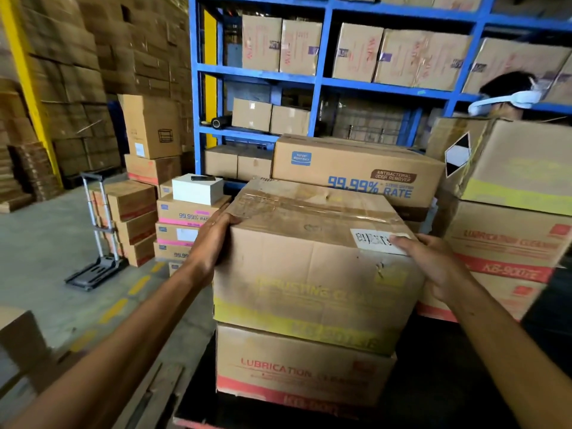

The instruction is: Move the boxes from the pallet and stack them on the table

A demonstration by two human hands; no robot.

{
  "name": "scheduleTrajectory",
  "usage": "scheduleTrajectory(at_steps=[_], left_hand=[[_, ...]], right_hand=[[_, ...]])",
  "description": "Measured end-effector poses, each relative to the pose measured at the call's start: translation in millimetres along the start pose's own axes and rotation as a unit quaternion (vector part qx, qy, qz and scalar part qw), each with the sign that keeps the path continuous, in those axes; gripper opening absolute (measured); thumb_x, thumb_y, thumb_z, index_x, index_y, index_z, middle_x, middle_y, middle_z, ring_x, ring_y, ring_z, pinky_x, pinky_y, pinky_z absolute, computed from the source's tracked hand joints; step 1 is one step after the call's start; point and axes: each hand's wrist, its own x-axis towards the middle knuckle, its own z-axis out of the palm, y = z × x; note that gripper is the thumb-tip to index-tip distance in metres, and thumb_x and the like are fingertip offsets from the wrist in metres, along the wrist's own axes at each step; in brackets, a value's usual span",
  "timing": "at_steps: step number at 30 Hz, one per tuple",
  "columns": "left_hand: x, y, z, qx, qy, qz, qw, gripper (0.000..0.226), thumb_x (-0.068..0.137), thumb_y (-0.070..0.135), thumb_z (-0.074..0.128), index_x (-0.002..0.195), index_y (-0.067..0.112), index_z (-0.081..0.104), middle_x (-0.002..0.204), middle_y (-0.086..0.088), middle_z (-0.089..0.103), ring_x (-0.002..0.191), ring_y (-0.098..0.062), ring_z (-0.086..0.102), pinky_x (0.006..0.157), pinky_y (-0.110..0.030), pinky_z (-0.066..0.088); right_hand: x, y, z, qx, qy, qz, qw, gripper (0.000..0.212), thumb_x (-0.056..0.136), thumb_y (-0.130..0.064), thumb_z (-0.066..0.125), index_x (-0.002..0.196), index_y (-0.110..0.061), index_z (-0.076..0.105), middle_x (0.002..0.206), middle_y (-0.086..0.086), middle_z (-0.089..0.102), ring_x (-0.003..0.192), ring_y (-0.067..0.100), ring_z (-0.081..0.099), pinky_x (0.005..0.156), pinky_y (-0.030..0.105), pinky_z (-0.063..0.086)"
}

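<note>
A taped cardboard box with a yellow band (312, 274) sits on top of a red-banded "Lubrication" box (303, 366), which rests on a dark table top (448, 382). My left hand (213, 239) presses flat against the top box's left upper edge. My right hand (433, 264) holds its right upper corner, thumb on a white label. Behind it lies a box printed "99.99% rate" (356, 168). To the right stand more stacked boxes (507, 239), red-banded below and yellow-banded above.
Blue shelving (318, 78) full of cartons fills the back. On the floor to the left stand pink-banded boxes (182, 224) topped by a white box, red-banded boxes and a folding hand trolley (99, 243). A person's head with a white headband (510, 94) shows at right.
</note>
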Motion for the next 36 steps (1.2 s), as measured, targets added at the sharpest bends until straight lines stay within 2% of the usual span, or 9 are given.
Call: scheduleTrajectory(at_steps=[7, 10, 13, 17, 22, 26, 28, 31, 36], left_hand=[[-13, 3, 7, 0.017, 0.048, -0.004, 0.999, 0.036, 0.073, 0.045, 0.059, 0.099, 0.025, 0.072, 0.114, -0.004, 0.069, 0.110, -0.023, 0.058, 0.096, -0.036, 0.041], [-27, 2, 6, 0.030, 0.068, -0.004, 0.997, 0.052, 0.078, 0.058, 0.056, 0.118, 0.026, 0.065, 0.127, 0.000, 0.061, 0.119, -0.021, 0.053, 0.104, -0.037, 0.037], [-57, -10, 0, 0.057, 0.067, 0.008, 0.996, 0.073, 0.078, 0.066, 0.054, 0.141, 0.030, 0.044, 0.144, 0.003, 0.045, 0.131, -0.020, 0.043, 0.113, -0.045, 0.031], [-110, -21, -23, 0.105, 0.064, -0.021, 0.992, 0.075, 0.070, 0.072, 0.061, 0.136, 0.040, 0.047, 0.141, 0.011, 0.050, 0.131, -0.013, 0.045, 0.114, -0.044, 0.031], [-180, -7, -84, 0.150, 0.120, -0.017, 0.981, 0.040, 0.097, 0.021, 0.051, 0.136, 0.014, 0.046, 0.123, 0.003, 0.052, 0.113, -0.008, 0.049, 0.085, -0.006, 0.042], [-261, -10, -181, 0.237, 0.196, -0.042, 0.951, 0.030, 0.096, 0.021, 0.052, 0.124, 0.012, 0.059, 0.117, 0.004, 0.061, 0.106, -0.005, 0.058, 0.099, -0.017, 0.044], [-307, -17, -227, 0.241, 0.258, -0.074, 0.933, 0.027, 0.096, 0.016, 0.052, 0.121, 0.009, 0.060, 0.111, 0.001, 0.063, 0.104, -0.009, 0.059, 0.087, -0.012, 0.046], [-391, -31, -296, 0.215, 0.378, -0.108, 0.894, 0.013, 0.096, 0.013, 0.053, 0.101, 0.017, 0.064, 0.082, 0.012, 0.066, 0.075, 0.001, 0.058, 0.059, -0.004, 0.041], [-517, -64, -389, 0.168, 0.509, -0.178, 0.825, 0.018, 0.094, 0.010, 0.056, 0.083, 0.017, 0.069, 0.074, 0.003, 0.064, 0.073, -0.013, 0.057, 0.058, -0.013, 0.042]], right_hand=[[3, 7, -3, -0.055, 0.016, -0.047, 0.997, 0.028, 0.083, -0.029, 0.068, 0.106, -0.013, 0.067, 0.097, 0.007, 0.074, 0.085, 0.023, 0.070, 0.072, 0.032, 0.054], [-1, 5, 2, -0.196, 0.095, -0.202, 0.955, 0.043, 0.080, -0.027, 0.066, 0.119, -0.013, 0.061, 0.120, 0.008, 0.065, 0.109, 0.026, 0.060, 0.096, 0.042, 0.047], [-21, -6, 24, -0.212, 0.108, -0.366, 0.900, 0.041, 0.078, -0.023, 0.062, 0.115, -0.005, 0.063, 0.127, 0.013, 0.060, 0.122, 0.031, 0.051, 0.107, 0.045, 0.037], [-53, -2, 82, -0.188, 0.001, -0.459, 0.868, 0.029, 0.078, -0.023, 0.056, 0.101, -0.010, 0.069, 0.115, 0.008, 0.066, 0.114, 0.027, 0.056, 0.102, 0.040, 0.040], [-102, 18, 177, -0.188, -0.186, -0.458, 0.849, 0.030, 0.077, -0.023, 0.057, 0.101, -0.010, 0.069, 0.110, 0.007, 0.068, 0.107, 0.026, 0.061, 0.096, 0.036, 0.045], [-159, 28, 270, -0.182, -0.319, -0.443, 0.818, 0.034, 0.083, -0.027, 0.061, 0.114, -0.012, 0.065, 0.115, 0.006, 0.066, 0.110, 0.024, 0.060, 0.095, 0.037, 0.046], [-193, 34, 315, -0.199, -0.403, -0.422, 0.787, 0.039, 0.088, -0.028, 0.061, 0.124, -0.014, 0.060, 0.125, 0.004, 0.062, 0.117, 0.021, 0.055, 0.096, 0.030, 0.043], [-253, 49, 389, -0.220, -0.529, -0.375, 0.729, 0.044, 0.090, -0.030, 0.060, 0.132, -0.019, 0.052, 0.135, 0.002, 0.055, 0.123, 0.019, 0.051, 0.096, 0.027, 0.041], [-344, 96, 483, -0.243, -0.666, -0.261, 0.655, 0.046, 0.090, -0.027, 0.061, 0.133, -0.016, 0.049, 0.139, 0.006, 0.050, 0.127, 0.019, 0.046, 0.095, 0.026, 0.037]])
